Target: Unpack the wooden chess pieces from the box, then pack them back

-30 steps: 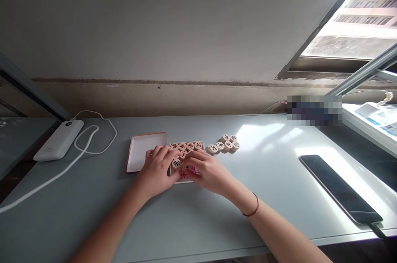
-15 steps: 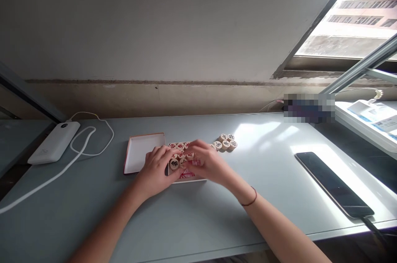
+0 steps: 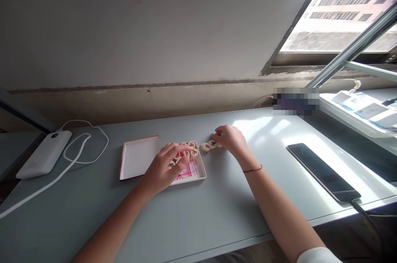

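A shallow white box holds several round wooden pieces marked with characters, and a red-lined print shows on its floor. Over the box's left part lies my left hand, thumb and fingers apart above the pieces; nothing shows held in it. To the right, my right hand has its fingers closed at a group of pieces with black characters. One piece shows at those fingertips. The hand hides part of the group. An open white lid rests left of the box.
A white power bank with a looped white cable lies at the left. On the right are a black phone with a cable, and a white tray. A pixelated item sits by the wall.
My right hand has moved from over the box to the pieces on the right. My left hand stays at the box. The whole view has shifted slightly.
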Motion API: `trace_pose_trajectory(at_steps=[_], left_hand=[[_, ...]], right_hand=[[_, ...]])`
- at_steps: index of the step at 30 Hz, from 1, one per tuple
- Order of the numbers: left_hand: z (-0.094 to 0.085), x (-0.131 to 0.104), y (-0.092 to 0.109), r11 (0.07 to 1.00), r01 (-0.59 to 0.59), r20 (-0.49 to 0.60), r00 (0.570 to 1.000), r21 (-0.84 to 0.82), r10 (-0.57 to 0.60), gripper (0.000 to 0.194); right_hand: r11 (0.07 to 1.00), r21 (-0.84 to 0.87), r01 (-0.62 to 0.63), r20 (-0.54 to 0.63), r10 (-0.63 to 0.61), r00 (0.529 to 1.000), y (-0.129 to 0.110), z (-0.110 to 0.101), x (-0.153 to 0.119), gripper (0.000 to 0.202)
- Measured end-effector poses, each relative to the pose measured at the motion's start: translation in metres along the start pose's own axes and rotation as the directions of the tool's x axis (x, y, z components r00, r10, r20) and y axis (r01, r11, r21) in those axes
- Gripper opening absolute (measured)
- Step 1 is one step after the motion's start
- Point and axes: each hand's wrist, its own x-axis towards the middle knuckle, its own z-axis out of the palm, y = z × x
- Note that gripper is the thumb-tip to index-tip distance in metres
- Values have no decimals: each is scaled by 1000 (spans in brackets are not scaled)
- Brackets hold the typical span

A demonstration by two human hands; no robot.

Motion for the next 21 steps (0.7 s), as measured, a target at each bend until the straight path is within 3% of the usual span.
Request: trace_pose_trajectory(at_steps=[3,6,8,10,13,17,21], left_hand=[[3,-5,-7,999,-10,-61,998,34,12,22],[9,-7,-11,998,-3,-132,991,69,13,19],[15,-7,-12,994,-9,-162,986,105,26,18],[21,-8,-13,989,-26,-181,982,143,52,24],[29,-9,-15,979,-101,-205,969,177,137,34],[32,-9,-16,973,-144,-223,957,180,183,27],[29,-9,-15,981,-103,-194,972,164,134,21]], right_hand=[[999,49,10,-59,-7,998,-1,-3,-2,14],[945,305,116,-151,-73,986,-6,-6,-14,23],[803,560,206,-128,-162,978,-15,-7,-29,36],[605,767,214,-37,-291,956,-26,-5,-47,41],[438,884,165,57,-450,891,-42,-1,-68,36],[381,912,156,59,-497,866,-47,3,-72,31],[416,896,155,24,-394,919,-37,2,-60,35]])
